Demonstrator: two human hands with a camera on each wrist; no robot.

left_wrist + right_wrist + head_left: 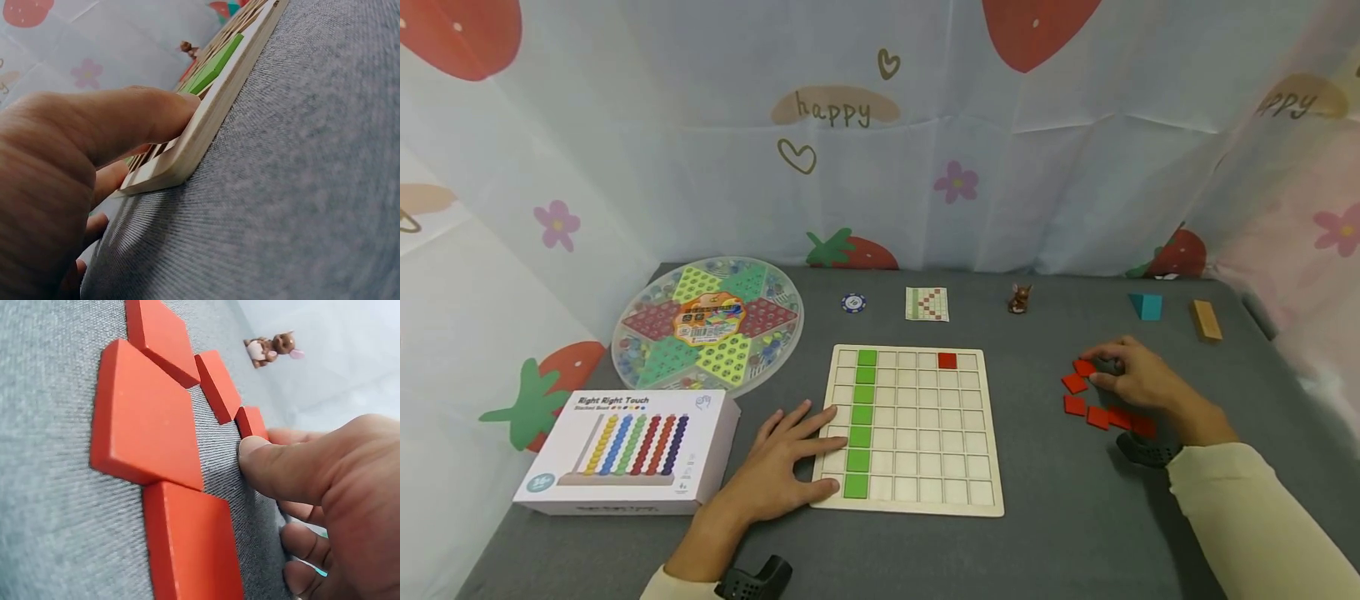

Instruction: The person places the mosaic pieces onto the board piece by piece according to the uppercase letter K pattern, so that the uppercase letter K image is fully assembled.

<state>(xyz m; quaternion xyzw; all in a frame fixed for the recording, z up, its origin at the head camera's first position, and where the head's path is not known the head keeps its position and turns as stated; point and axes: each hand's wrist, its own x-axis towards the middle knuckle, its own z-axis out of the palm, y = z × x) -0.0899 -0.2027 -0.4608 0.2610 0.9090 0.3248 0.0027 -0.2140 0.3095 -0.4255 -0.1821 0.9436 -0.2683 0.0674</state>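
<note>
Left hand (pixel 778 467) presses wooden grid board (pixel 917 500) (right hand (pixel 1131 375) seemingly touches flat red tiles (pixel 1097 415)).

Flat red square tiles (pixel 1097 400) lie clustered right of the gridded wooden board (pixel 917 500).

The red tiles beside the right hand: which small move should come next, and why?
Probably the right hand should pinch the nearest red tile and lift it. Its fingertips already reach that tile among the loose red tiles, but the grip is not closed yet. The board holds only one red tile, and the left hand presses the board's edge.
</note>
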